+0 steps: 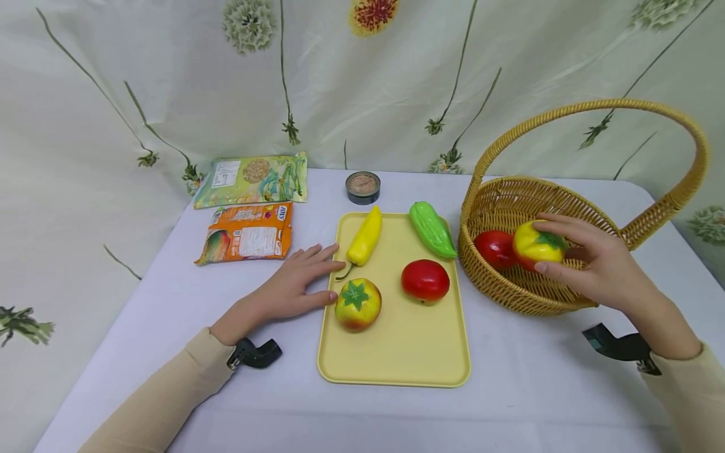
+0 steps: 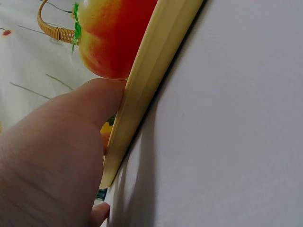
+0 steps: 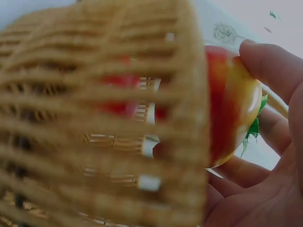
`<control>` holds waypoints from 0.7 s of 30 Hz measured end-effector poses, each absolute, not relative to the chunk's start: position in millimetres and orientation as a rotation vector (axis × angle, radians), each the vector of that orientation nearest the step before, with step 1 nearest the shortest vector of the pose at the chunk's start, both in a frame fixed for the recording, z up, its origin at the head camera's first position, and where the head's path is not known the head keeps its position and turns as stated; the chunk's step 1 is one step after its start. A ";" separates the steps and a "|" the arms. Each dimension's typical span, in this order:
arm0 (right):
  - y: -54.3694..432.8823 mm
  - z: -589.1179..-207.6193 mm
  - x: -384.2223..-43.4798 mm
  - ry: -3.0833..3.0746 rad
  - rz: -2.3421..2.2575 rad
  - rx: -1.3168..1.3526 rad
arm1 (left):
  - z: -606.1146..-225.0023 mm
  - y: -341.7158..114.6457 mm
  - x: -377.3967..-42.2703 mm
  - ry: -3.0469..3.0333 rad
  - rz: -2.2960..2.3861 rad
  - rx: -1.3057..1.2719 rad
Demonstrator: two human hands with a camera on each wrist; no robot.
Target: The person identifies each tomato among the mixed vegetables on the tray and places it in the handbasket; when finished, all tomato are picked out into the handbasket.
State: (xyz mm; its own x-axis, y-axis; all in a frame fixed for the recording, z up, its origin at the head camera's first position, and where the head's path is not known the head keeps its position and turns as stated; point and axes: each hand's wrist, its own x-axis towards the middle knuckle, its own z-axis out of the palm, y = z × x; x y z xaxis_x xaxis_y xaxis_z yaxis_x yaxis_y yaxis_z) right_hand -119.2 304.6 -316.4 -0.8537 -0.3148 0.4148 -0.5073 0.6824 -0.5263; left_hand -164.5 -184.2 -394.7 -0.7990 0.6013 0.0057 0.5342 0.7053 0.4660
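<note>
My right hand [image 1: 603,261] holds a yellow-red fruit with a green leafy top [image 1: 538,244], thumb and fingers around its sides, at the mouth of the wicker basket [image 1: 510,292]. The right wrist view shows this fruit [image 3: 232,104] partly hidden behind the basket's weave. A red fruit [image 1: 494,248] lies inside the basket. My left hand [image 1: 291,286] rests with spread fingers at the left edge of the yellow tray [image 1: 396,362]. Its thumb lies close to a second yellow-red fruit [image 1: 358,308] on the tray. Also there are a yellow pepper [image 1: 365,238], a green pepper [image 1: 432,229] and a red fruit [image 1: 425,280].
Behind my left hand lie an orange snack bag [image 1: 249,233] and a green patterned bag [image 1: 255,179]. A small round can [image 1: 363,187] stands beyond the tray. The basket's tall handle [image 1: 589,107] arches over its opening. A flowered cloth [image 1: 351,82] hangs at the back.
</note>
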 end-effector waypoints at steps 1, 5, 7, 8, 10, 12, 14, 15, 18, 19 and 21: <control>306.4 -317.0 -120.3 -2.615 0.950 0.632 | -394.6 -184.3 -164.3 2.764 0.687 0.925; 312.4 -319.5 -125.3 -2.642 0.953 0.593 | -394.5 -184.7 -164.0 2.763 0.687 0.920; 314.8 -320.6 -127.2 -2.654 0.948 0.584 | -394.1 -184.5 -163.8 2.758 0.688 0.915; 315.8 -321.1 -127.8 -2.663 0.949 0.571 | -394.1 -184.3 -163.9 2.757 0.688 0.914; 317.3 -321.9 -128.7 -2.690 0.955 0.529 | -394.1 -184.1 -164.1 2.757 0.686 0.913; 318.8 -322.7 -129.7 -2.713 0.959 0.497 | -394.1 -184.0 -164.1 2.760 0.684 0.913; 320.9 -323.5 -130.7 -2.735 0.957 0.474 | -394.3 -184.1 -164.1 2.764 0.683 0.919; 321.8 -323.9 -131.5 -2.751 0.952 0.455 | -394.3 -184.1 -164.1 2.765 0.684 0.920; 324.7 -325.5 -134.1 -2.794 0.935 0.420 | -394.2 -184.2 -164.0 2.768 0.690 0.930; 325.5 -326.1 -134.9 -2.806 0.932 0.413 | -394.2 -184.3 -164.0 2.768 0.691 0.932; 326.1 -327.4 -136.7 -2.833 0.922 0.386 | -394.3 -184.5 -164.1 2.769 0.692 0.934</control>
State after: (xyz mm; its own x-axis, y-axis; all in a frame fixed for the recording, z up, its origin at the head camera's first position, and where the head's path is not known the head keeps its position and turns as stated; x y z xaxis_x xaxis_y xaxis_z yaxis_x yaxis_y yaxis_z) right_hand -136.7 326.1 -327.4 -0.9576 -0.1991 0.2081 -0.2834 0.7796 -0.5585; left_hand -164.1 -184.5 -394.3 -0.7979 0.6026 0.0161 0.5392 0.7016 0.4658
